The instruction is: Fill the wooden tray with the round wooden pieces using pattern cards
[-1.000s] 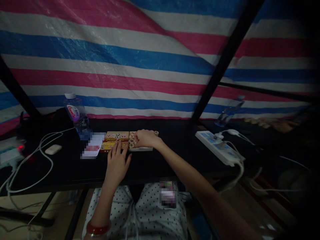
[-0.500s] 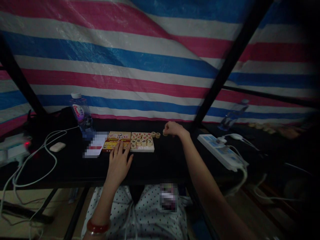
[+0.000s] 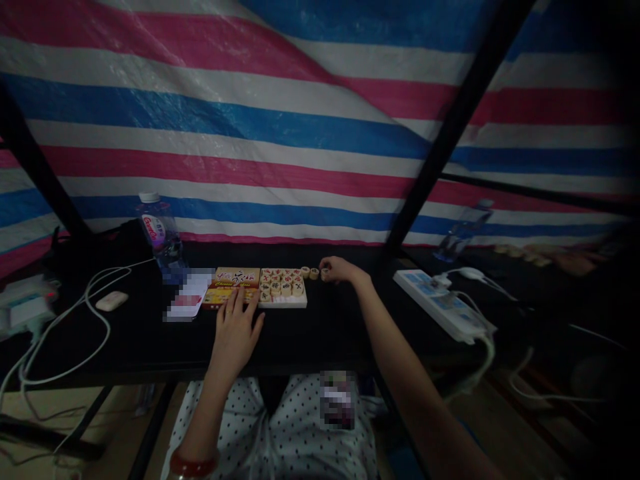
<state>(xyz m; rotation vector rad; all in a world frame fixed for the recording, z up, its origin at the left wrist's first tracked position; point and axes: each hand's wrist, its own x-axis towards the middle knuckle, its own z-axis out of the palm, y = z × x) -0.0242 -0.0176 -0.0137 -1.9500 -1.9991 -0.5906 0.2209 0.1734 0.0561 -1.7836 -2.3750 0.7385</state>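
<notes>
My left hand (image 3: 236, 327) lies flat with fingers spread on the printed yellow-brown lid (image 3: 234, 277) of a Chinese chess set. Beside that lid is the white box (image 3: 285, 302), holding several round wooden pieces (image 3: 281, 279) with red and black characters. Just right of the box, two loose chess pieces (image 3: 309, 273) stand on the black table. My right hand (image 3: 341, 269) has its fingertips closed around another Chinese chess piece (image 3: 325, 274), in line with those two. Part of that piece is hidden by my fingers.
Left of the lid are a partly blurred white card (image 3: 187, 303), a bottle (image 3: 163, 237), a small white case (image 3: 111, 301) and cables. A white power strip (image 3: 440, 307) lies to the right. Farther right are another bottle (image 3: 463, 230) and a person's hand (image 3: 575, 259) near wooden pieces.
My right hand has moved slightly left, bringing its chess piece closer to the two loose ones. My left hand stays on the lid. The view has shifted slightly.
</notes>
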